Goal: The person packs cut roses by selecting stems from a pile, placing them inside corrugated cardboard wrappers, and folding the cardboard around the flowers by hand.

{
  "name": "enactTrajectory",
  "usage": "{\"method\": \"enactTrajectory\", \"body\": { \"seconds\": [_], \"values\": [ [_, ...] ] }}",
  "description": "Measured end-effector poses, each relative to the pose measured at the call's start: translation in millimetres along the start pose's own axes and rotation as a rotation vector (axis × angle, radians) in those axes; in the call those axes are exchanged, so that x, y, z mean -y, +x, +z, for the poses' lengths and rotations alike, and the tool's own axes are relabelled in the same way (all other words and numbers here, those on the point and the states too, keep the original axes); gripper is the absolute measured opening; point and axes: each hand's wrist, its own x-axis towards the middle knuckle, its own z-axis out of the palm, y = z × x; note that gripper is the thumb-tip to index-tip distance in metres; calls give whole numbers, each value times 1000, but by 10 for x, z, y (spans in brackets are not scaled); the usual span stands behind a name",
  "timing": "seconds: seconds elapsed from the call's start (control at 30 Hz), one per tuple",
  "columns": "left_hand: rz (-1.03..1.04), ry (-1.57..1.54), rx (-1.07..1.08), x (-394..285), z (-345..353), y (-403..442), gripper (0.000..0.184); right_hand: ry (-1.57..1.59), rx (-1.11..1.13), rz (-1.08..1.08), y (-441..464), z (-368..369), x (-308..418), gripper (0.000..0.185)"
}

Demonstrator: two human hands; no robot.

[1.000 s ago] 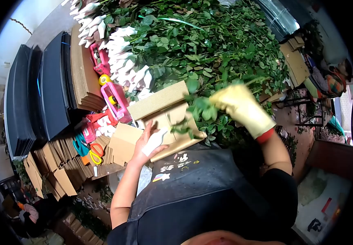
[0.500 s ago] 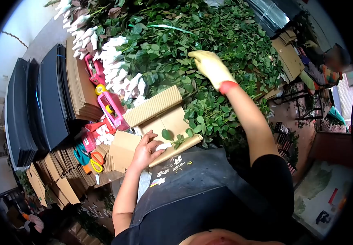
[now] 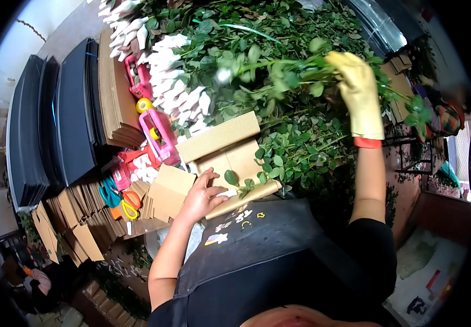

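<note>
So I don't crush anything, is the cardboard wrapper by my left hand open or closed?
Open. The cardboard wrapper has its ribbed far flap and near edge apart, the plain inside showing between.

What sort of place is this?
Probably a flower-packing workroom: a big heap of leafy stems, many ending in white sleeves, with stacked cardboard sheets and pink tape dispensers beside it.

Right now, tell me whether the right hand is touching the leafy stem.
Touching. The head view shows the gloved right hand gripping the leafy stem, which sticks out on both sides.
</note>
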Motion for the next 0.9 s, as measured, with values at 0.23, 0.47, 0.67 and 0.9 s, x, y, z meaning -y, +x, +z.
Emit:
{"method": "enactTrajectory", "body": {
  "seconds": [0.23,0.47,0.67,0.9],
  "values": [
    [21,-13,-30,94,55,4,29,267,-56,92,-236,-215,-192,43],
    [-17,-46,-63,160,91,-30,65,369,43,-225,-440,-308,501,61],
    [-175,-434,-154,182,207,-103,98,318,445,-164,-1481,246,503,31],
    [-101,-176,-76,164,139,-54,47,144,512,-23,-1215,393,547,34]
  ]
}}
